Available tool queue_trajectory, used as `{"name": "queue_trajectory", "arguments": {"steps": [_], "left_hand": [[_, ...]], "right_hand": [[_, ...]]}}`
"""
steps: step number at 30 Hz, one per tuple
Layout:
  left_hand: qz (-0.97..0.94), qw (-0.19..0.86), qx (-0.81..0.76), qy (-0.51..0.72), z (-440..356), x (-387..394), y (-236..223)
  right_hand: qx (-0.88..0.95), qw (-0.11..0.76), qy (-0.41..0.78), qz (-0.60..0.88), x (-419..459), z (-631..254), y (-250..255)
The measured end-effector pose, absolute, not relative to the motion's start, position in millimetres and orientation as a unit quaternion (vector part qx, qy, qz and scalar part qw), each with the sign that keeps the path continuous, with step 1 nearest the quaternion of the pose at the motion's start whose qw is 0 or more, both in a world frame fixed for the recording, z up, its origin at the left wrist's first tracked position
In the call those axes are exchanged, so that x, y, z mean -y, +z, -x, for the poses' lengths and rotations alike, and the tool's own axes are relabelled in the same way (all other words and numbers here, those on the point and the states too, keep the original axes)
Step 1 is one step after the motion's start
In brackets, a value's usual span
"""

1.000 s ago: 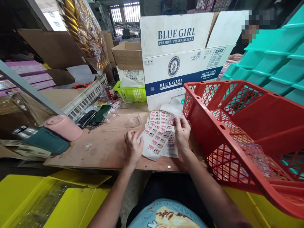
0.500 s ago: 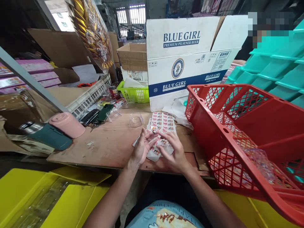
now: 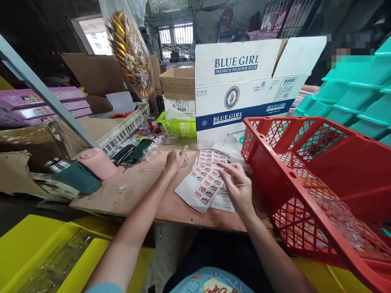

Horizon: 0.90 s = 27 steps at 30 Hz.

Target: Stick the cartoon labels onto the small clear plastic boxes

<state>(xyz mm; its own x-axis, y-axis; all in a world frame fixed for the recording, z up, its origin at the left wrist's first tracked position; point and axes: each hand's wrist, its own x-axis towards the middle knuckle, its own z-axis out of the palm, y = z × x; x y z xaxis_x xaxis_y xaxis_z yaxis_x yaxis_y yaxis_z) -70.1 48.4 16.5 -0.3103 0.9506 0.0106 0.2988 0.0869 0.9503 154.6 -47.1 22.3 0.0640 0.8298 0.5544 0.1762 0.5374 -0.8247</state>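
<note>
My left hand [image 3: 176,159] is over the wooden table, back toward me, thumb stretched out and other fingers curled. It closes around a clear plastic piece [image 3: 186,162], whose edge shows beside the thumb; the rest is hidden. My right hand [image 3: 236,181] hovers over the right edge of the sticker sheets. Its index finger and thumb point left, slightly apart, with nothing plainly visible between them. The white sticker sheets [image 3: 203,181], printed with pink lettering and small cartoon figures, lie overlapping between my hands.
A red plastic crate [image 3: 265,162] with clear plastic pieces stands at right. A white beer carton [image 3: 244,97] and a lime-green basket [image 3: 183,128] stand behind. Left are a pink cup [image 3: 97,162], a teal bottle [image 3: 75,179] and a dark green phone [image 3: 142,149]. Teal trays [image 3: 345,97] are stacked far right.
My left hand has moved away from my right, forward and left to the clear plastic piece on the table. My right hand has shifted right, uncovering more sticker sheet. The view has tilted up slightly.
</note>
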Motion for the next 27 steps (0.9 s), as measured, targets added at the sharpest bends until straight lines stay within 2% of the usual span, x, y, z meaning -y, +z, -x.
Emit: {"name": "queue_trajectory", "arguments": {"steps": [3, 6, 11, 18, 27], "left_hand": [[-0.447, 0.375, -0.673, 0.454, 73.4, -88.0, 26.1], [-0.426, 0.424, -0.656, 0.456, 70.8, -100.1, 29.8], [-0.409, 0.517, -0.557, 0.505, 59.5, -56.3, 13.9], [-0.235, 0.693, -0.295, 0.615, 0.8, 47.4, -5.7], [-0.184, 0.679, -0.298, 0.645, -31.5, 71.2, -4.9]], "right_hand": [[0.625, 0.568, 0.395, 0.361, 57.8, -143.2, 20.7], [0.547, 0.544, 0.547, 0.325, 66.9, -151.6, 19.7], [0.403, 0.525, 0.712, 0.234, 77.7, -184.1, 21.4], [0.320, 0.483, 0.809, 0.104, 92.2, -182.2, 18.2], [0.275, 0.468, 0.835, 0.086, 111.8, -176.3, -0.2]]}}
